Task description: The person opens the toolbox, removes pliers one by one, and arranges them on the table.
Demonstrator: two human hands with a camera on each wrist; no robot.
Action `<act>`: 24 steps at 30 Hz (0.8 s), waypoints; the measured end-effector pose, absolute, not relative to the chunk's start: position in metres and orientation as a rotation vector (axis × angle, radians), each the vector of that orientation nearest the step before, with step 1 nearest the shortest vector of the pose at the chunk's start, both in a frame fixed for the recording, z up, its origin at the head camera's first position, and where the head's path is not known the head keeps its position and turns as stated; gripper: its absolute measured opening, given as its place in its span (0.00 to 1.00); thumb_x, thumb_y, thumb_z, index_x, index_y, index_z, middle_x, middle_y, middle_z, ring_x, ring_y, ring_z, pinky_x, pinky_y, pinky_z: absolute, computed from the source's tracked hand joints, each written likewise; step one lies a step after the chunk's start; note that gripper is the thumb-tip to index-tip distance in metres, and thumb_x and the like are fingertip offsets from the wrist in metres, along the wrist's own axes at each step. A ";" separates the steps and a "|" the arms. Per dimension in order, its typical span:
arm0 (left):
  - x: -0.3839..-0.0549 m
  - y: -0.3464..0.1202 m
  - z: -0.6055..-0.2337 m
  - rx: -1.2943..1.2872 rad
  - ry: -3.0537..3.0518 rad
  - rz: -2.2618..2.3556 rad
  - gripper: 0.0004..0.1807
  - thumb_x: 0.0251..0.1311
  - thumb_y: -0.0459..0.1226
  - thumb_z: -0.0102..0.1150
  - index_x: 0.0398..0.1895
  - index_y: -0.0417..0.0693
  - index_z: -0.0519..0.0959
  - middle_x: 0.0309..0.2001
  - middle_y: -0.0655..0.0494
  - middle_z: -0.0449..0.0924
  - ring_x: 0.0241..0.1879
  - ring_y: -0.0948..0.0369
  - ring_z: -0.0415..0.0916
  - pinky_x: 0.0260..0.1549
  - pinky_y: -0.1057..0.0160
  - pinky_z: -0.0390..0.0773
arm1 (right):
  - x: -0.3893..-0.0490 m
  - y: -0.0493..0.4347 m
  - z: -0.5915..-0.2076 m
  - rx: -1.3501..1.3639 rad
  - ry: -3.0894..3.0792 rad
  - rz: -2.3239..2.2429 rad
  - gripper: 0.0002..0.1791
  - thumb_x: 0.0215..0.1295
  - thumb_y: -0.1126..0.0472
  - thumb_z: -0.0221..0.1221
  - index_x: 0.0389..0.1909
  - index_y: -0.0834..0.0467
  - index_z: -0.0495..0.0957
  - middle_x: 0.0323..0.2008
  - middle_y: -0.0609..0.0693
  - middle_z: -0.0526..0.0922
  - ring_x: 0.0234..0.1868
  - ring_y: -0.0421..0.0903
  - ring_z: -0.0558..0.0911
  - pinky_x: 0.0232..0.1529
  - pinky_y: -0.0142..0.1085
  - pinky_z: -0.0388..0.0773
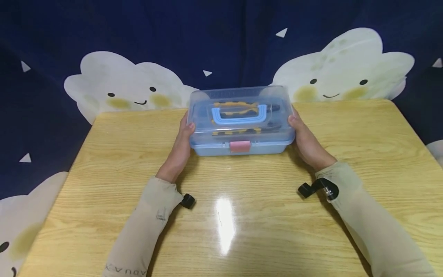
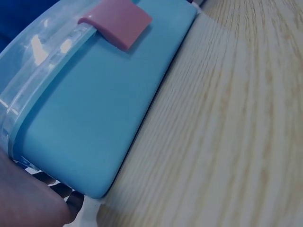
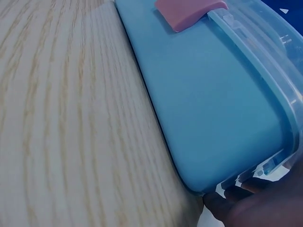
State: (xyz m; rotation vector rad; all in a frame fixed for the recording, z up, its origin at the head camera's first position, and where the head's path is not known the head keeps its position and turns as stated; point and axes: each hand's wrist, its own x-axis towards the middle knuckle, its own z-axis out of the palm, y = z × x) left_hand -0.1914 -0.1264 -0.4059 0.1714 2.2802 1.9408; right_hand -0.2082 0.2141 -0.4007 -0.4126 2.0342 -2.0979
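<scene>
A plastic storage box (image 1: 207, 150) has a light blue base, a see-through lid (image 1: 235, 94) and a pink latch (image 1: 240, 146) at the front. On the lid lies a blue carrying handle (image 1: 238, 120). Through the lid, several yellow-and-black tools (image 1: 237, 131) show. My left hand (image 1: 181, 144) grips the box's left end, thumb at the lid's edge. At the opposite end my right hand (image 1: 306, 144) holds it the same way, with fingers (image 3: 236, 193) along the lower side. In both wrist views the box's bottom edge sits close against the table.
The wooden table (image 1: 228, 184) runs under the box and both forearms. Just behind it hangs a dark blue curtain (image 1: 194, 34) with smiling clouds. A small black camera mount (image 1: 320, 188) sits on the right wrist, another device (image 1: 187, 201) on the left.
</scene>
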 end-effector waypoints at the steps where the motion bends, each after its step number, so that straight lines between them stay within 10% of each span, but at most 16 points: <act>1: -0.191 -0.127 -0.406 0.172 2.275 1.939 0.35 0.76 0.60 0.26 0.83 0.77 0.37 0.83 0.54 0.47 0.82 0.55 0.44 0.83 0.39 0.41 | -0.208 0.214 -0.402 -0.404 2.038 -2.092 0.37 0.80 0.38 0.38 0.84 0.33 0.37 0.85 0.39 0.35 0.83 0.40 0.36 0.84 0.51 0.20; 24: -0.177 -0.132 -0.406 0.244 2.269 1.885 0.34 0.77 0.58 0.26 0.83 0.77 0.35 0.85 0.60 0.39 0.83 0.59 0.36 0.83 0.41 0.35 | -0.186 0.220 -0.403 -0.490 2.082 -2.046 0.36 0.79 0.37 0.39 0.83 0.31 0.39 0.85 0.43 0.42 0.83 0.46 0.44 0.84 0.57 0.27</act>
